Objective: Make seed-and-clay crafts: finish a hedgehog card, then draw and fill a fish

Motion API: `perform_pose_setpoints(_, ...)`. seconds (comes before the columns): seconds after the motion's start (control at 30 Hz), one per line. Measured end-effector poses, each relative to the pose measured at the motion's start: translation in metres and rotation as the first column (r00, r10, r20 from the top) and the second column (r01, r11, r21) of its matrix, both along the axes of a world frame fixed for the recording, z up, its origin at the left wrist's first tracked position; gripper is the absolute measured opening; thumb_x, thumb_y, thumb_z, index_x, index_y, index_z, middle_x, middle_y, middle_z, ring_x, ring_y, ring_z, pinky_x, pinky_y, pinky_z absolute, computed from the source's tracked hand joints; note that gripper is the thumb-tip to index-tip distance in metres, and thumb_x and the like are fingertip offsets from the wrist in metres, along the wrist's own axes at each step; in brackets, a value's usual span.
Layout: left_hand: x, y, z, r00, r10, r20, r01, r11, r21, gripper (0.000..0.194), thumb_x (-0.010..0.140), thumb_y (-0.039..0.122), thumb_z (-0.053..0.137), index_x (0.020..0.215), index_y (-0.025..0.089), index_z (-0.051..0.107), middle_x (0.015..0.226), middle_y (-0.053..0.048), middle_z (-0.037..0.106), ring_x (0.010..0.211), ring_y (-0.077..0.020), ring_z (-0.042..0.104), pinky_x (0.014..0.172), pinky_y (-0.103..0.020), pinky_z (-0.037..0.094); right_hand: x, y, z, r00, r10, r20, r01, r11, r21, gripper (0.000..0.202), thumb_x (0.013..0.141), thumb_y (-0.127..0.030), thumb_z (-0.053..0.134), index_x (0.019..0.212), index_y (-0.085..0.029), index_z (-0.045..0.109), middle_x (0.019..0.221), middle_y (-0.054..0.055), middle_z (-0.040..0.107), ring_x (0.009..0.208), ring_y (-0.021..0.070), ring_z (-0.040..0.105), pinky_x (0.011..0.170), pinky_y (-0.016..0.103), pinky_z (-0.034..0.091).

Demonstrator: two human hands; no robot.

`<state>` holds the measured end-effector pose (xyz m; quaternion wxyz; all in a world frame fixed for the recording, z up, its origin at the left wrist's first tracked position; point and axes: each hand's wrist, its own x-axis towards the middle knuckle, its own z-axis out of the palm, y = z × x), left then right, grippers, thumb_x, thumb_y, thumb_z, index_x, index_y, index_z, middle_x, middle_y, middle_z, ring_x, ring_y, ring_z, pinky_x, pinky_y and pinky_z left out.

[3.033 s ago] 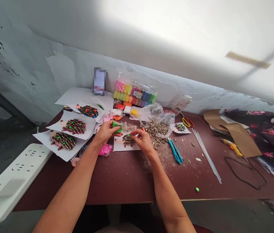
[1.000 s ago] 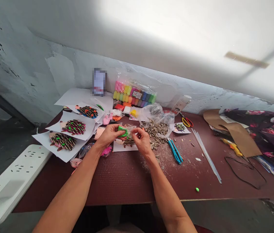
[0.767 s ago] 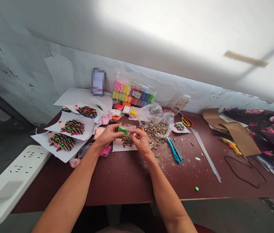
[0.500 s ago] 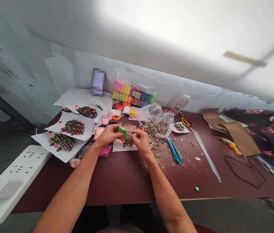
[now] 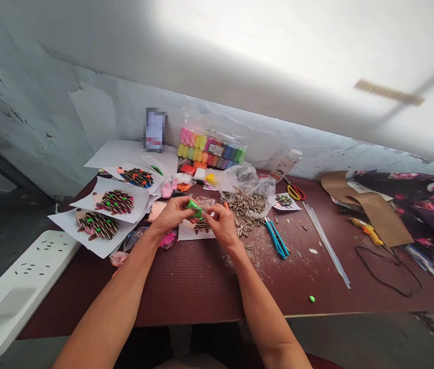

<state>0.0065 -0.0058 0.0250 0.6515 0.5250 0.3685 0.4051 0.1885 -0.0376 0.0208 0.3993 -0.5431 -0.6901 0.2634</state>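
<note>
Near the middle of the table, my left hand grips a small packet of green clay between thumb and fingers. My right hand is closed at the packet's right side, pinching what looks like its clear wrapping. Beneath both hands lies a white card with striped seeds and green dots on it, partly hidden. A pile of striped seeds spills from a clear plastic bag just beyond my right hand.
Seed hedgehog cards lie left, beside a white power strip. Behind are colored clay packs and a phone. On the right are a blue cutter, scissors, glue sticks, a glue gun and a green clay ball.
The green packet has shifted and tilted slightly in my fingers. Both hands stay in nearly the same place, and more green shows on the card beneath.
</note>
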Motion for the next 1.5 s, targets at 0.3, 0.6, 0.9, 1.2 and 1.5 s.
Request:
perform_pose_setpoints(0.3,0.0,-0.0031,0.0045,0.999,0.009,-0.032,-0.009,1.0,0.005,0.038,0.069,0.048,0.082,0.082,0.015,0.067,0.068,0.0,0.067,0.059,-0.0137,0.065,0.059,-0.026,0.056,0.0008,0.0012,-0.0016,0.999,-0.02,-0.035,0.02,1.0,0.007,0.006,0.082,-0.021,0.071,0.077,-0.02,0.074,0.073,-0.002,0.063,0.055,0.0078,0.046,0.076,0.029,0.05)
perform_pose_setpoints(0.6,0.0023,-0.0023,0.002,0.999,0.036,-0.04,-0.036,0.999,0.003,0.045,0.067,0.054,0.084,0.07,0.017,0.06,0.059,0.001,0.064,0.052,-0.0121,0.061,0.049,-0.023,0.052,-0.0054,-0.0043,0.0021,0.999,-0.008,0.047,0.004,0.997,0.082,0.013,0.086,-0.023,0.068,0.095,-0.024,0.078,0.08,0.001,0.065,0.064,0.0119,0.055,0.074,0.028,0.049)
perform_pose_setpoints(0.9,0.0026,-0.002,0.0008,1.0,-0.005,-0.021,0.004,0.999,-0.045,0.045,0.061,0.051,0.089,0.075,0.014,0.066,0.058,0.001,0.066,0.05,-0.0124,0.062,0.048,-0.024,0.053,-0.0028,-0.0041,0.0032,0.986,0.021,0.164,-0.039,0.993,0.109,0.008,0.09,-0.024,0.068,0.088,-0.023,0.075,0.084,0.002,0.067,0.074,0.0146,0.059,0.079,0.027,0.047)
perform_pose_setpoints(1.2,0.0033,-0.0035,0.0032,0.999,0.038,0.026,-0.037,0.998,-0.044,0.045,0.065,0.051,0.086,0.076,0.015,0.062,0.061,0.003,0.063,0.052,-0.0113,0.063,0.05,-0.022,0.053,-0.0036,-0.0046,0.0062,0.992,0.032,0.122,-0.05,0.987,0.151,0.013,0.094,-0.026,0.063,0.087,-0.022,0.074,0.087,0.002,0.064,0.072,0.013,0.056,0.078,0.027,0.046)
perform_pose_setpoints(1.5,0.0052,-0.004,0.0028,0.999,0.001,0.032,0.0,0.999,-0.041,0.05,0.059,0.043,0.09,0.086,0.014,0.06,0.071,0.004,0.066,0.054,-0.012,0.066,0.054,-0.026,0.057,-0.0039,-0.0022,-0.0009,1.0,0.014,0.002,-0.014,0.984,0.178,0.009,0.086,-0.022,0.064,0.079,-0.02,0.069,0.099,0.005,0.061,0.074,0.0124,0.055,0.065,0.025,0.051)
